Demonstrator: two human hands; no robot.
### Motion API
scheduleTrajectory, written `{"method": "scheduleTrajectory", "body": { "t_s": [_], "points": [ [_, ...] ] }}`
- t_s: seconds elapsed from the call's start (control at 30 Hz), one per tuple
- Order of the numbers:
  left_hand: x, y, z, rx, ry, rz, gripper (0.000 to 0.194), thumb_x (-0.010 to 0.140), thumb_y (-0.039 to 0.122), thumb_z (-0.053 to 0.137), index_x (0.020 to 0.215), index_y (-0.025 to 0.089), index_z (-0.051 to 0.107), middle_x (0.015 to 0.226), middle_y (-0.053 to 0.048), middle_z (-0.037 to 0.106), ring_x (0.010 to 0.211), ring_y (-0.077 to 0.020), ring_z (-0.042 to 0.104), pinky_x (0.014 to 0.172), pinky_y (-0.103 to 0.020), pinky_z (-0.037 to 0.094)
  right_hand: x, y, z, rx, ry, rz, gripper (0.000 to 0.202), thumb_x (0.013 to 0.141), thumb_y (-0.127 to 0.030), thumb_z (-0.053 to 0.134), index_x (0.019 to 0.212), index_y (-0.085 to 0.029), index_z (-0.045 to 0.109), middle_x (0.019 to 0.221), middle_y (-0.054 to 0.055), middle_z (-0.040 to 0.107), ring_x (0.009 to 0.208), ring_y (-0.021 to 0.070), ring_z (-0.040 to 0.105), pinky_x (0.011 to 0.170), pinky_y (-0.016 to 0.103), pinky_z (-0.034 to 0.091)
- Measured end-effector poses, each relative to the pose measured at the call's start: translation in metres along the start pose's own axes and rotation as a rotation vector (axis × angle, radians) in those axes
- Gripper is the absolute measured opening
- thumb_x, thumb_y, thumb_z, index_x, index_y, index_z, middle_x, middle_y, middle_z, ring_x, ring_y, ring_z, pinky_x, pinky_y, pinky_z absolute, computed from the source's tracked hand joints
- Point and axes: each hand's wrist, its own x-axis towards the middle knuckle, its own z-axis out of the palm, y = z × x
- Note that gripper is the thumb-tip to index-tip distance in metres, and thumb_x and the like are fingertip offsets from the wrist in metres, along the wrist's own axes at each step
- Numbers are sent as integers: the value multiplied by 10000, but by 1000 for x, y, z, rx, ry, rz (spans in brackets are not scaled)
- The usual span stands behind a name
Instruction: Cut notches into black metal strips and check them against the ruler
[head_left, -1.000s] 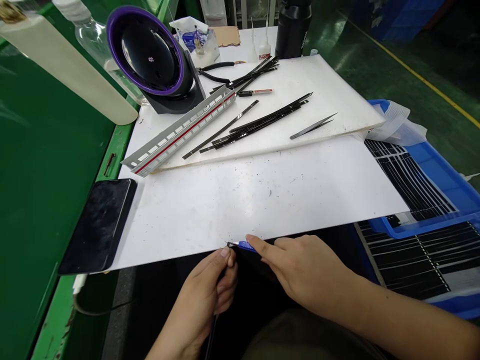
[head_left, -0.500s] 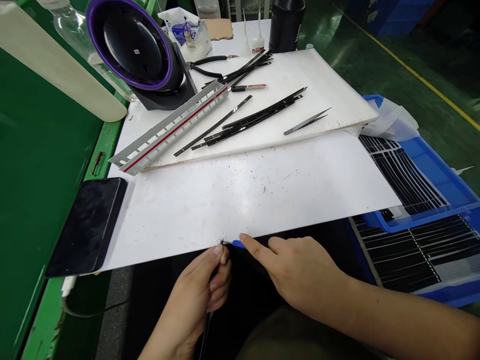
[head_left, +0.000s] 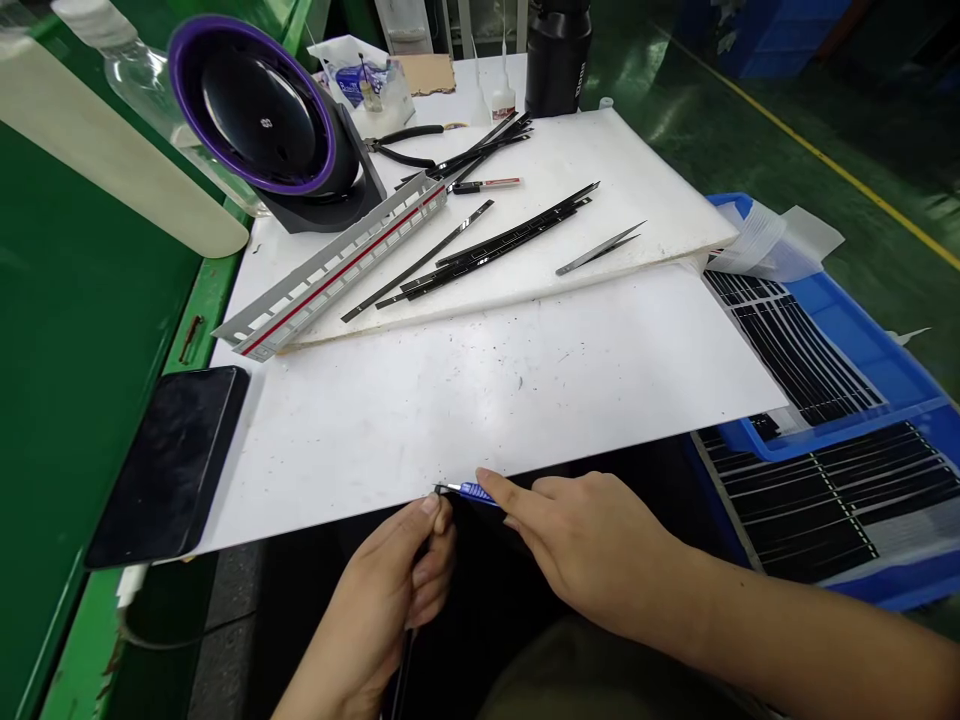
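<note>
At the front edge of the white tabletop (head_left: pixel 360 440), my left hand (head_left: pixel 397 585) is closed round a thin black strip (head_left: pixel 405 655). The strip's tip pokes out between thumb and index finger, and its lower end hangs below the fist. My right hand (head_left: pixel 592 540) grips a blue-handled craft knife (head_left: pixel 474 491), index finger stretched along the handle. The knife's metal blade meets the strip's tip, or lies very close to it. Small dark shavings are scattered over the tabletop in front of both hands.
On a white foam board (head_left: pixel 637 200) lie black strips (head_left: pixel 502 240), tweezers (head_left: pixel 600 248), a pen (head_left: pixel 487 185) and a grey slotted rail (head_left: pixel 337 265). A purple-rimmed fan (head_left: pixel 262 110) and a phone (head_left: pixel 169 460) stand left. Blue trays (head_left: pixel 885 340) with strips are at right.
The view has shifted slightly. More of the knife's blue handle shows now, as my right hand has tilted a little. Both hands keep their hold at the strip's tip.
</note>
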Motion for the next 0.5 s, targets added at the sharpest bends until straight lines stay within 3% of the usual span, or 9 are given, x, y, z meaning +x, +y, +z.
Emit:
{"method": "scheduleTrajectory", "body": {
  "t_s": [0.5],
  "points": [
    [-1,0,3,24,42,8,332,826,476,586,693,191,479,471,93,316,370,-19,185,345,-135,158,0,2,1,-121,-5,-40,588,907,-186,475,1460,-290,304,689,-14,614,493,144,500,448,306,172]
  ]
}}
